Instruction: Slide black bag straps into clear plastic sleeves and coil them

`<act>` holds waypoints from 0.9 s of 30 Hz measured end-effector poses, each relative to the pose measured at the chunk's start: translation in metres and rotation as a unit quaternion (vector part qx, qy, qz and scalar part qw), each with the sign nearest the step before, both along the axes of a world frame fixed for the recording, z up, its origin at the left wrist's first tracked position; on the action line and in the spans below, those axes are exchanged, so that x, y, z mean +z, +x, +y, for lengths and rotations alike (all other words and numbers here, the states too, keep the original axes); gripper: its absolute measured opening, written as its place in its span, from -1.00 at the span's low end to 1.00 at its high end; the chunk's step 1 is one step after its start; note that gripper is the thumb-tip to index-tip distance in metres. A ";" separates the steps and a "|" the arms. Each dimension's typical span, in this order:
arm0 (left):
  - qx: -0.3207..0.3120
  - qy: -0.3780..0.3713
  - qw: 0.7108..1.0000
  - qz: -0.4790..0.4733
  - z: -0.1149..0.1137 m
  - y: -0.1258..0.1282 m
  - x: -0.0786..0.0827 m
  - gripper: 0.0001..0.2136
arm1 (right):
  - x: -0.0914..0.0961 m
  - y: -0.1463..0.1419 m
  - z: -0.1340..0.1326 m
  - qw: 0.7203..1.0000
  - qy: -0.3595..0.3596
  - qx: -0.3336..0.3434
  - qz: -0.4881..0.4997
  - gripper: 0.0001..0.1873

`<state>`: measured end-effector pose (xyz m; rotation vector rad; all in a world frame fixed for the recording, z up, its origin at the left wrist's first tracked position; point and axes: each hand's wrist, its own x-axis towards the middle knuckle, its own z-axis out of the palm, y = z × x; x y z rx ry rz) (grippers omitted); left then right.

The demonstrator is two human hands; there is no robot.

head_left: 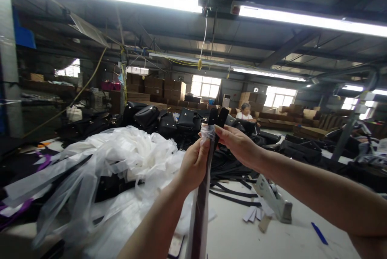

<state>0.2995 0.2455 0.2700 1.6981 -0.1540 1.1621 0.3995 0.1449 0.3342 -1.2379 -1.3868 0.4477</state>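
Observation:
A black strap (223, 116) runs down into a long, narrow clear plastic sleeve (201, 206), with its two dark ends sticking out at the top. My left hand (195, 161) is closed around the sleeve just below its bunched mouth, thumb on top. At that mouth, the fingers of my right hand (237, 143) pinch the strap and the sleeve's edge together. Left of my hands lies a big heap of loose plastic sleeves (133, 150). More black straps (234, 194) spread over the white table (242, 243) behind and right of the held one.
A tape dispenser (276, 200) stands on the right, beside small white paper slips (251, 214) and a blue strip (319, 233). Black bags (167, 124) line the far side. A phone-like object (176, 246) lies low centre. Another person (245, 113) is far back, near cardboard boxes (173, 89).

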 end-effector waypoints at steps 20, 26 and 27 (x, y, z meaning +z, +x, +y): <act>-0.023 -0.227 0.973 -0.026 0.019 -0.002 -0.013 -0.45 | -0.078 -0.027 -0.006 0.964 -0.201 0.015 0.172 -0.31; -0.029 -0.274 0.957 -0.096 0.032 -0.006 -0.011 -0.52 | -0.070 -0.017 -0.009 0.966 -0.147 -0.047 0.206 -0.37; -0.027 -0.256 0.961 -0.101 0.033 -0.010 -0.010 -0.53 | -0.067 -0.013 -0.008 0.973 -0.123 -0.070 0.185 -0.37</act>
